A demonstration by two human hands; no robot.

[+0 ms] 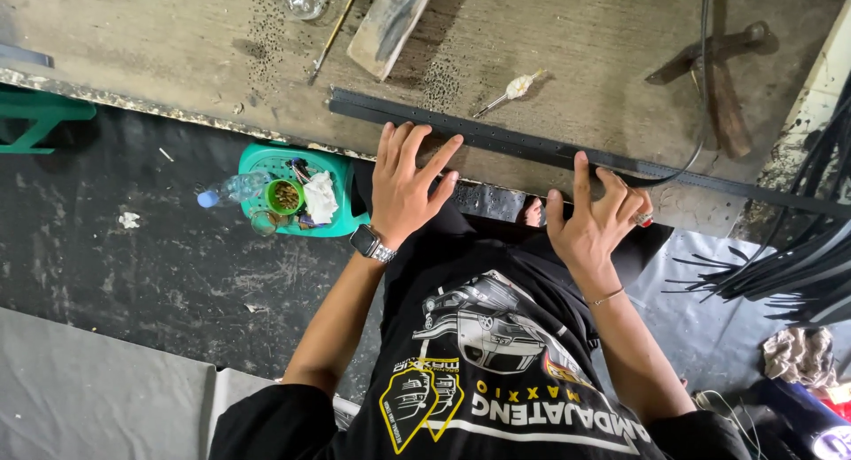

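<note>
A long black strap (496, 141) with a row of small holes lies slantwise along the near edge of a worn wooden table (576, 43). My left hand (403, 190), with a watch on the wrist, rests on the table edge, fingers spread and their tips at the strap's near side. My right hand (594, 225), wearing a ring and a thin bracelet, lays its index finger across the strap; the other fingers are bent at the strap's edge. Neither hand grips anything. A thin black cable (705, 88) curves down to the strap by my right hand.
On the table lie a wooden hammer (722, 79), a wooden block (390, 17), a thin long tool (335, 30) and a small white-handled tool (512, 88). A green stool (341, 225) below holds a bottle (230, 191), a cup and tissue. Loose black straps (798, 265) hang at right.
</note>
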